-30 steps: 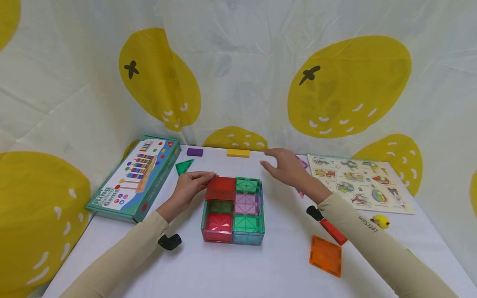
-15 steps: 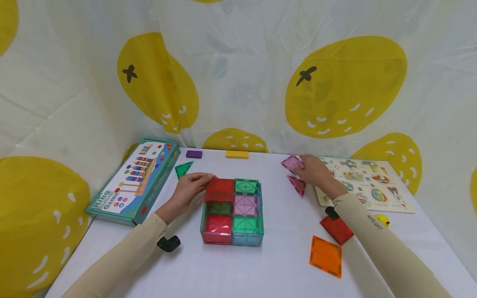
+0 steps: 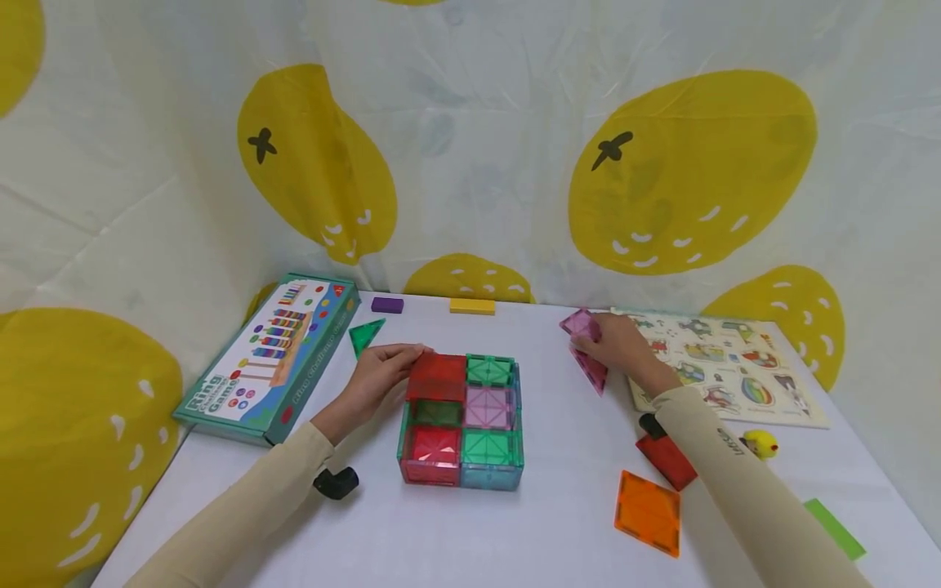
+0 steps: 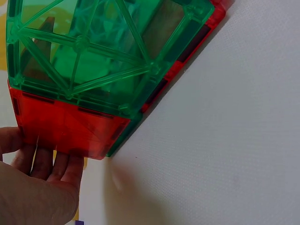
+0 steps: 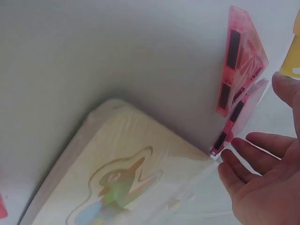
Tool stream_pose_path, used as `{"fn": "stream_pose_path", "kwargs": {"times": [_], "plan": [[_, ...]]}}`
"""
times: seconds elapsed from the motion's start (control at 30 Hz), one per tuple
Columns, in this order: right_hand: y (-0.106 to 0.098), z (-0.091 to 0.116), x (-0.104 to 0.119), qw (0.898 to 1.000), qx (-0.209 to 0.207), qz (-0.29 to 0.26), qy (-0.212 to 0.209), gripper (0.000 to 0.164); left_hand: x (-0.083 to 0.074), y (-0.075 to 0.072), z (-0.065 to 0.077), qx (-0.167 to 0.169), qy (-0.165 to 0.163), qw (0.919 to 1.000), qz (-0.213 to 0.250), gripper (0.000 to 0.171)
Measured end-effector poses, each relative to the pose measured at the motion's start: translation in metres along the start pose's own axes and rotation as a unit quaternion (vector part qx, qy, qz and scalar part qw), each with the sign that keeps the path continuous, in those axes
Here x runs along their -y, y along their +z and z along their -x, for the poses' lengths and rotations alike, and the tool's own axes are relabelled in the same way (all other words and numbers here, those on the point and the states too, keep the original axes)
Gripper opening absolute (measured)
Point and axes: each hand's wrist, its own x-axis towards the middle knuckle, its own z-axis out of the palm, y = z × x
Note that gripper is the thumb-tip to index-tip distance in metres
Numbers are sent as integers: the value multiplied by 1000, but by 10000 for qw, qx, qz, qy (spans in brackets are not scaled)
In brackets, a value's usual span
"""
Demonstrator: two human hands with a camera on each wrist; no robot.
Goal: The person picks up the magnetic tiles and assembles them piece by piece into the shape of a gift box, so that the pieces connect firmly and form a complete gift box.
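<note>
A box of see-through magnetic tiles in red, green, pink and blue stands mid-table. At its back left corner my left hand grips the edge of a tilted red tile, with the thumb on one side and fingers behind, seen in the left wrist view. My right hand is over at a pink square tile, fingertips at its edge. In the right wrist view its thumb is well apart from its spread fingers. A pink triangle tile lies just nearer than the square.
A ring game box lies at the left, a wooden picture puzzle at the right. Nearer are an orange tile, a red tile, a yellow toy and a green block. Purple and yellow blocks lie behind.
My right hand has moved right from above the table behind the tile box to the pink square tile. The left hand has stayed at the red tile.
</note>
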Motion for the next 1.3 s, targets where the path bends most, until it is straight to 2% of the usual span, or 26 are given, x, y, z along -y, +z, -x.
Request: {"fn": "stream_pose_path", "kwargs": {"times": [0.13,0.27,0.47,0.77,1.0,1.17,1.3], "plan": [[4,-1,2,10000,-16,72,26,37,-1,2,2,58,-48,10000,22,37],[8,-2,4,9994,-142,318,2,44,1,2,2,103,-57,9999,20,37],[13,-4,0,9985,-207,434,277,54,2,4,0,150,-19,9999,-36,38],[3,-4,5,9978,-583,227,236,46,2,2,-1,170,-4,9999,27,36],[-9,3,21,9983,-550,-14,-168,55,1,0,1,159,-24,9999,45,36],[-19,13,44,9948,-457,-496,-768,57,0,0,2,147,-41,9999,70,37],[-28,22,68,9912,-309,-632,-1125,57,-1,-1,2,134,-10,9999,88,39]]}}
